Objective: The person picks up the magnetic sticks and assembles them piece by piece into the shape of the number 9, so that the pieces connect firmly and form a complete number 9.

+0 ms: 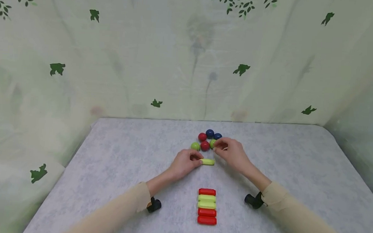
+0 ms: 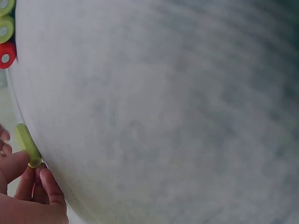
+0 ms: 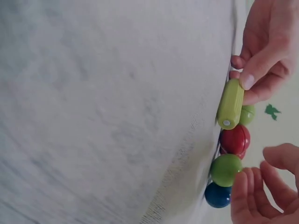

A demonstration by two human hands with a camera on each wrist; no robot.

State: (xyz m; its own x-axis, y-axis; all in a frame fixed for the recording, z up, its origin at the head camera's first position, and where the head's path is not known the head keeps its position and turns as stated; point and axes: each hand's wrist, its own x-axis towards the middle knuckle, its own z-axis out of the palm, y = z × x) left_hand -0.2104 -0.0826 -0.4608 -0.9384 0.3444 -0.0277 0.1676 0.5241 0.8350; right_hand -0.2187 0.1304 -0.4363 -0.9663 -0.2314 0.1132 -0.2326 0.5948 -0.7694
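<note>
- Placing or picking up a yellow-green stick [image 1: 208, 162] seems in hand; left hand [image 1: 185, 162] pinches one end, between balls [image 1: 205, 146] near the table's [image 1: 125, 145] far edge and a stick row [image 1: 207, 205].
- Right hand [image 1: 233, 155]: loosely curled, holding nothing, beside green ball [image 3: 226, 170].
- Next probably: steady pinch, level stick.

No legible text, label, brand, number or sign anywhere, in the head view or in either wrist view.
</note>
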